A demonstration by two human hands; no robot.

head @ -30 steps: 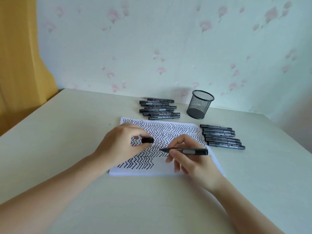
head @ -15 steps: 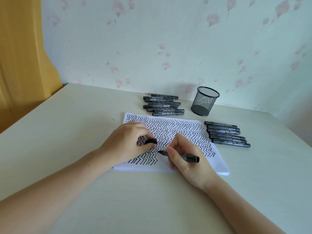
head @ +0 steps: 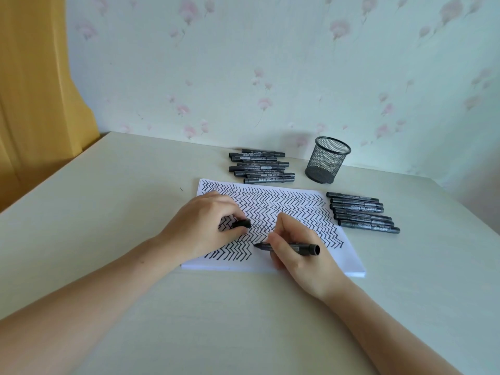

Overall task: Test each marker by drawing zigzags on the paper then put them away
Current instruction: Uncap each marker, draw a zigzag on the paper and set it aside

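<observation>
Head view showed the right hand (head: pixel 295 247) pinching an uncapped marker (head: pixel 290 247), its tip down on the paper (head: pixel 349 262) near the bottom rows of zigzags. The left hand (head: pixel 201 226) rested on the paper at about nine o'clock from the tip, with its fingers curled around the small black cap (head: pixel 241 223).

One pile of markers (head: pixel 259 167) lay at twelve o'clock past the top of the paper. Another row of markers (head: pixel 362 212) lay at two o'clock, just beside the paper's right edge. The mesh cup (head: pixel 327 163) stood at one o'clock, near the wall, and looked empty (nothing could be seen sticking out of it).

A few things could have gone wrong from there. The paper was nearly full, so a new zigzag might have landed on top of old lines, and then nobody could tell if this marker really worked. The tip was close to the bottom edge, so a fast stroke could have slipped off and marked the table (head: pixel 108 212). The side of the right hand sat on the paper, so wet ink could have smeared. If the left hand had lifted, the paper might have slid. The little cap could have rolled away if it had dropped.
</observation>
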